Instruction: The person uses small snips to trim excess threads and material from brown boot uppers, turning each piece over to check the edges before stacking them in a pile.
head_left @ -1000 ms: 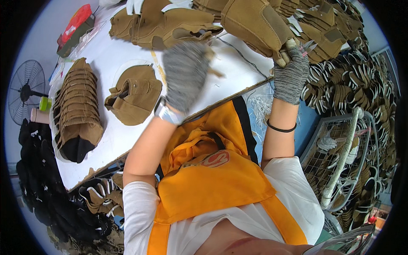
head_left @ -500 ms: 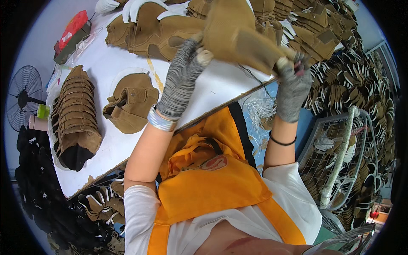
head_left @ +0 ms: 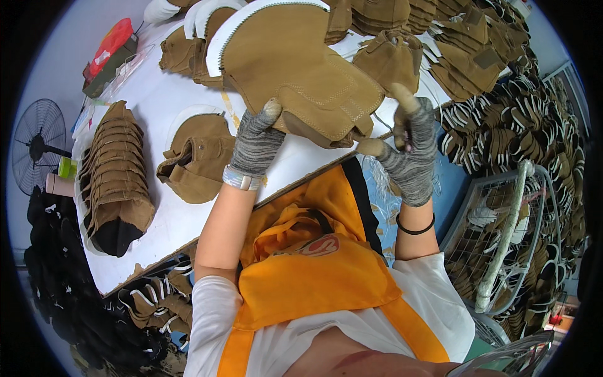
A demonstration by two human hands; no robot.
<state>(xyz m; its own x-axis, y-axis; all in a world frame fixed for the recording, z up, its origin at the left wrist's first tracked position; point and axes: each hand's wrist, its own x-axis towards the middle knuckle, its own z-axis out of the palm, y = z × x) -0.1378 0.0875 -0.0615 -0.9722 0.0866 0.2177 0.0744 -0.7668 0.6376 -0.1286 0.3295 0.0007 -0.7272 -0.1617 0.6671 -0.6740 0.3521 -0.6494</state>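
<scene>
Above the table's front edge, a brown shoe upper [head_left: 295, 81] with a curved white rim is spread out. My left hand [head_left: 256, 139], in a grey knit fingerless glove, grips its lower left edge, thumb on top and fingers hidden beneath. Just off its right corner, my right hand [head_left: 408, 147] is gloved the same way, with thumb and fingers apart and nothing visible held. Left of my left hand, a single folded upper [head_left: 198, 157] lies on the white table [head_left: 173, 220], beside a nested row of brown uppers [head_left: 119, 176].
More brown uppers [head_left: 389, 60] are piled along the table's far side. A wire cart [head_left: 496, 232] stands at the right, near heaps of brown pieces [head_left: 534, 125]. A fan [head_left: 39, 147], a green box with a red bag [head_left: 110, 53] and black pieces [head_left: 69, 283] are at the left.
Both hands held the upper by its edges half a second ago. It has shifted left and turned flat, showing its stitched face. My right hand has let go and opened.
</scene>
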